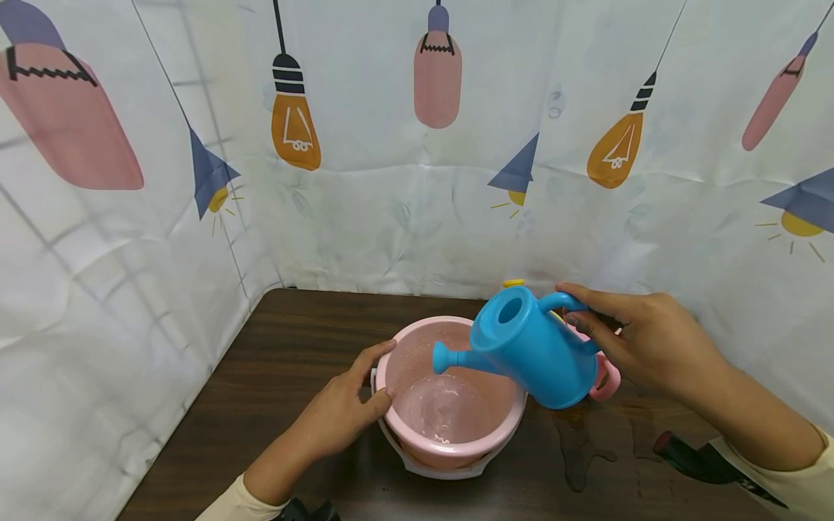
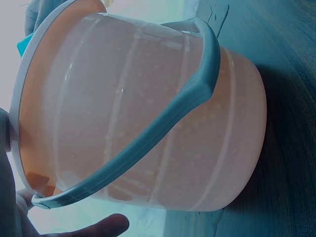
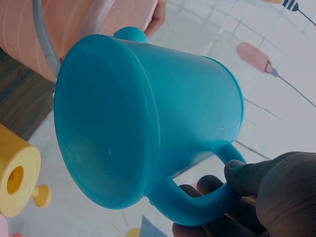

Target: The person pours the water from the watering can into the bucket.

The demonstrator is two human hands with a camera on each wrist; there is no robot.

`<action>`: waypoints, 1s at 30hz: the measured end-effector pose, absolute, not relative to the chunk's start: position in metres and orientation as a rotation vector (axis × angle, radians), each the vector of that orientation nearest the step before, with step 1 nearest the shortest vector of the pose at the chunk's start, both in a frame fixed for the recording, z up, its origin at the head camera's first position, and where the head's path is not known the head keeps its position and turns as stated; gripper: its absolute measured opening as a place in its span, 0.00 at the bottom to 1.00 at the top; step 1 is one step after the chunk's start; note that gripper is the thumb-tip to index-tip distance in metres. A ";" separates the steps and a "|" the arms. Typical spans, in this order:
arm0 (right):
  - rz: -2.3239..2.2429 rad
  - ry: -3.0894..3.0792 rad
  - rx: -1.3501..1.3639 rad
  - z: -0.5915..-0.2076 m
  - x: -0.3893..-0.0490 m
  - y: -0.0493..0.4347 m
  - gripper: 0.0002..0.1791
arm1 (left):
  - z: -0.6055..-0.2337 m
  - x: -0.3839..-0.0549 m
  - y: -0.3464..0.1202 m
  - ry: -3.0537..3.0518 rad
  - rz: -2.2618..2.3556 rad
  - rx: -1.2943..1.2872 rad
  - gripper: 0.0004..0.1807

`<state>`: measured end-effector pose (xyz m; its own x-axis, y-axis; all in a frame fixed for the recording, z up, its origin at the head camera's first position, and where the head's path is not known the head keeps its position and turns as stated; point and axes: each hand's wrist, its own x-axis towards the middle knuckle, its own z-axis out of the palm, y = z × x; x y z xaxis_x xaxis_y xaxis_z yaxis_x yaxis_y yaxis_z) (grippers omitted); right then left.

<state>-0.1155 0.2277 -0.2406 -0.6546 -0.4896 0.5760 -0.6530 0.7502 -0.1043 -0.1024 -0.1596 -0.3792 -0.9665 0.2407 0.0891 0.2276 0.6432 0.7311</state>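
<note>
A pink bucket [image 1: 449,450] stands on the dark table with rippled water [image 1: 443,409] inside. My left hand [image 1: 332,416] holds its rim at the left side, thumb and fingertips over the edge. The bucket's pale handle [image 2: 197,86] hangs down along its wall. In my right hand [image 1: 651,340] is a blue watering can [image 1: 541,354], gripped by its handle [image 3: 197,207]. The can is tilted left over the bucket's right side, its spout [image 1: 449,358] above the opening. In the right wrist view its base faces the camera.
Behind the blue can, mostly hidden, are a yellow watering can [image 3: 17,170] and a pink handle [image 1: 606,380]. Spilled water [image 1: 576,452] lies on the wood table [image 1: 260,376] right of the bucket. A printed white curtain [image 1: 391,210] hangs at the back and left.
</note>
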 end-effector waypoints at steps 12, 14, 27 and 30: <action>0.397 -2.408 0.867 -0.240 -0.116 0.227 0.31 | -0.380 -0.103 -0.159 2.836 1.254 0.403 0.37; 0.403 -2.403 0.870 -0.240 -0.116 0.227 0.31 | -0.380 -0.103 -0.159 2.836 1.257 0.408 0.37; 0.404 -2.421 0.851 -0.240 -0.116 0.227 0.32 | -0.381 -0.103 -0.159 2.847 1.250 0.414 0.37; 0.403 -2.418 0.857 -0.241 -0.116 0.227 0.32 | -0.380 -0.102 -0.159 2.850 1.247 0.411 0.37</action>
